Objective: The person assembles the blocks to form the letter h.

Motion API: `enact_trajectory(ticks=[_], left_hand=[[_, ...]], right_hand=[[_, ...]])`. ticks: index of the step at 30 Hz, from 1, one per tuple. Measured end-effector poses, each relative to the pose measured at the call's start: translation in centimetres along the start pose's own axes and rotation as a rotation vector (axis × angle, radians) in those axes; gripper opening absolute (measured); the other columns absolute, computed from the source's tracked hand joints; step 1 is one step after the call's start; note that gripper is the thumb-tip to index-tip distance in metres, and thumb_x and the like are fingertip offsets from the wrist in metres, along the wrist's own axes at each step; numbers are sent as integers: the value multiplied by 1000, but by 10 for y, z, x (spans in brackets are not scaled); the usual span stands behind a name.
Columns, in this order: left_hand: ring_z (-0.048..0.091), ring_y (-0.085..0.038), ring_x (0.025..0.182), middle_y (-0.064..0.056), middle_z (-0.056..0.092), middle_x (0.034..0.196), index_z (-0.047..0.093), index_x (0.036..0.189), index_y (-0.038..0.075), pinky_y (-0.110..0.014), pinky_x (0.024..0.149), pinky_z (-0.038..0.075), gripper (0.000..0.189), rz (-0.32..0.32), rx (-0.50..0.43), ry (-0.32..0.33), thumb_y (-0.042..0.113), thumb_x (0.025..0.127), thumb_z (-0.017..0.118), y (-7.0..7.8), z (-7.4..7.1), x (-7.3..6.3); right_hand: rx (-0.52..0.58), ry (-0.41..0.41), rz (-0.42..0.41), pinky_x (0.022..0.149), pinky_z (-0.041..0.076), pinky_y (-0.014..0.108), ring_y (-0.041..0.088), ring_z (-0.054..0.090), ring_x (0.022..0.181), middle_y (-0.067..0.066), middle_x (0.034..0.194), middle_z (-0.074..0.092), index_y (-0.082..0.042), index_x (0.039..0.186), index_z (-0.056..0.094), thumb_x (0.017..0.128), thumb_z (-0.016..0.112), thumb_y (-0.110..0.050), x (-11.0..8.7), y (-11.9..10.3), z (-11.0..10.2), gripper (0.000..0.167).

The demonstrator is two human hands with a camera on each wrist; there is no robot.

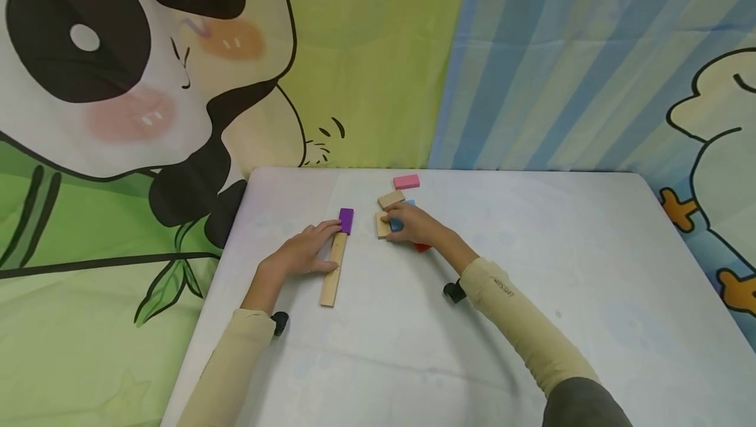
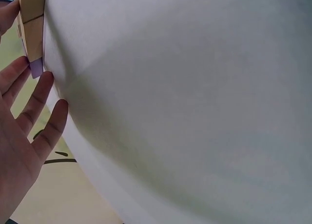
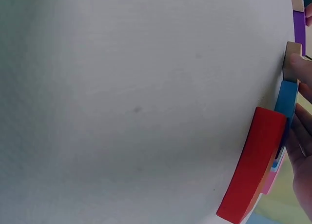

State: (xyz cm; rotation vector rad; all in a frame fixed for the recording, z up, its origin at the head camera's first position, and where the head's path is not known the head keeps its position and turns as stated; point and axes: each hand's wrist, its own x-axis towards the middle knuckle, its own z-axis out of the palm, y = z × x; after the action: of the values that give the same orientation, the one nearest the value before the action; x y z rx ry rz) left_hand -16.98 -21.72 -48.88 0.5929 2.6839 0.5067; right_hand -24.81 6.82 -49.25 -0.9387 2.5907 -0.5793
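Observation:
A row of plain wooden blocks (image 1: 332, 286) lies on the table, with a purple block (image 1: 347, 220) at its far end. My left hand (image 1: 301, 251) rests along the left side of this row, its fingertips at the purple block and its thumb touching the wood. In the left wrist view those fingers (image 2: 41, 99) are spread and fairly straight. To the right, my right hand (image 1: 413, 223) pinches a plain wooden block (image 1: 380, 226); the thumb lies against it in the right wrist view. A blue block (image 1: 396, 224) sits right beside it, partly covered by the hand.
Around the right hand lie a red block (image 3: 253, 165), mostly hidden in the head view, another wooden block (image 1: 390, 200) and a pink block (image 1: 407, 182) farther back. The white table (image 1: 590, 269) meets a cartoon-printed cloth (image 1: 378, 60) behind.

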Motion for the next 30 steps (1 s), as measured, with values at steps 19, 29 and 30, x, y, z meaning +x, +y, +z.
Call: enact_trajectory(ticks=[19, 29, 30], left_hand=[[42, -33, 134, -3, 29, 158, 30, 152, 15, -54, 106, 42, 84, 27, -4, 25, 39, 84, 73, 0, 0, -2], [40, -32, 136, -2, 28, 159, 29, 153, 16, -54, 107, 41, 84, 11, -3, 10, 41, 85, 72, 2, -1, -3], [40, -32, 136, -2, 28, 159, 29, 153, 16, -54, 107, 42, 84, 11, 2, 11, 41, 85, 72, 2, -1, -2]], right_hand=[[25, 64, -25, 108, 43, 44, 32, 51, 127, 16, 136, 54, -2, 128, 61, 88, 72, -27, -19, 7, 0, 49], [67, 257, -128, 101, 49, 44, 30, 57, 118, 16, 127, 59, -3, 122, 64, 85, 74, -27, -16, 11, 8, 45], [81, 274, -128, 100, 49, 44, 29, 57, 117, 16, 127, 58, -4, 122, 64, 85, 74, -27, -13, 10, 6, 44]])
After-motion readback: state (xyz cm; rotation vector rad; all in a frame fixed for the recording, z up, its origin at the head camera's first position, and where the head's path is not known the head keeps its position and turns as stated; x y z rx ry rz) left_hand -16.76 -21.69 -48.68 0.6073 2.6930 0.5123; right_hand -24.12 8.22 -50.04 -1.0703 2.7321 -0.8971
